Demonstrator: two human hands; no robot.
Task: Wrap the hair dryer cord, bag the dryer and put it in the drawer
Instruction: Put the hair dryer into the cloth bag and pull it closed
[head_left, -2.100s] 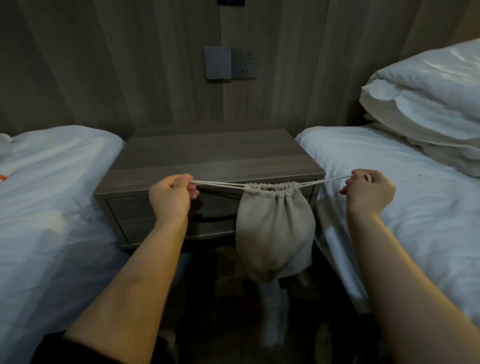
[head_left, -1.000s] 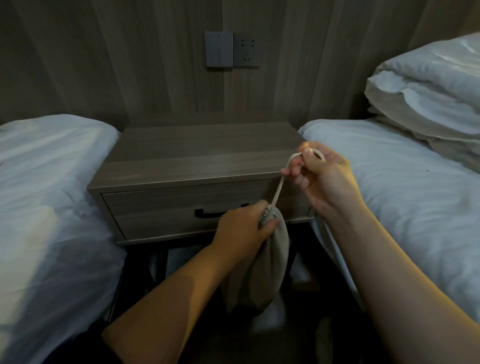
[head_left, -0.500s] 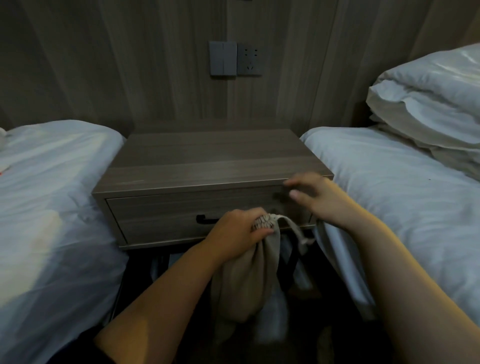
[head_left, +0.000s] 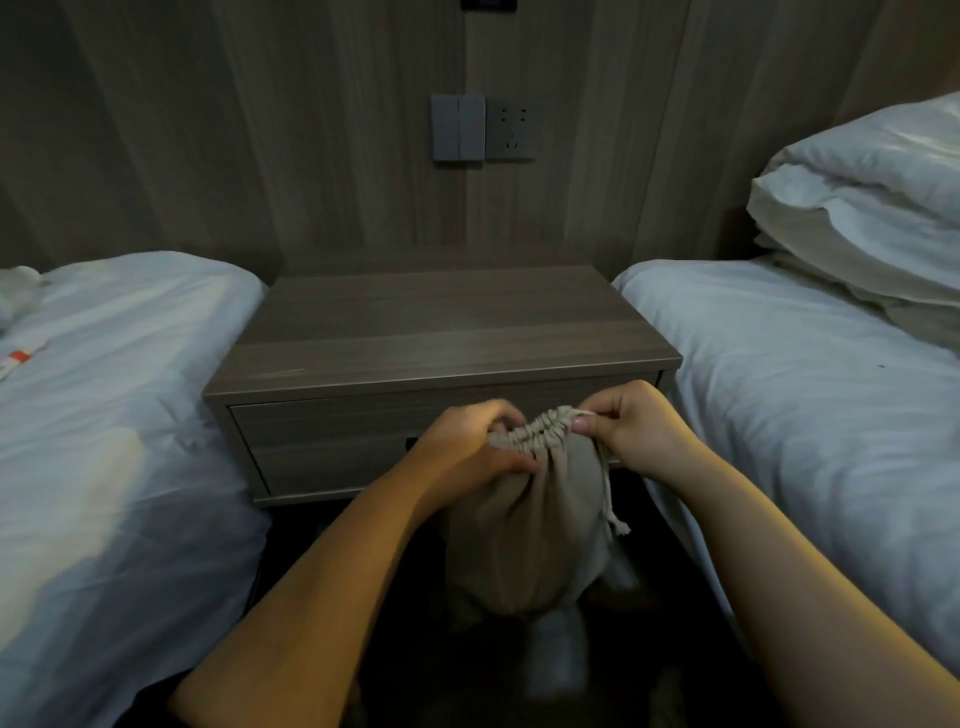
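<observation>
A beige drawstring bag (head_left: 524, 525) hangs bulging in front of the nightstand, its mouth gathered tight. My left hand (head_left: 467, 441) grips the left side of the gathered neck. My right hand (head_left: 631, 426) pinches the right side of the neck. A loose drawstring end (head_left: 613, 512) dangles down the bag's right side. The hair dryer itself is hidden inside the bag. Behind my hands is the shut drawer (head_left: 332, 441) of the wooden nightstand (head_left: 441, 332); its dark handle is mostly covered by my left hand.
White beds flank the nightstand, one on the left (head_left: 104, 426) and one on the right (head_left: 810, 395) with stacked pillows (head_left: 872, 208). A wall switch and socket (head_left: 483, 127) sit above. The floor below is dark.
My right hand let go of the drawstring loop and came back to the bag's neck. Both hands now hold the gathered mouth, and the bag has risen in front of the drawer.
</observation>
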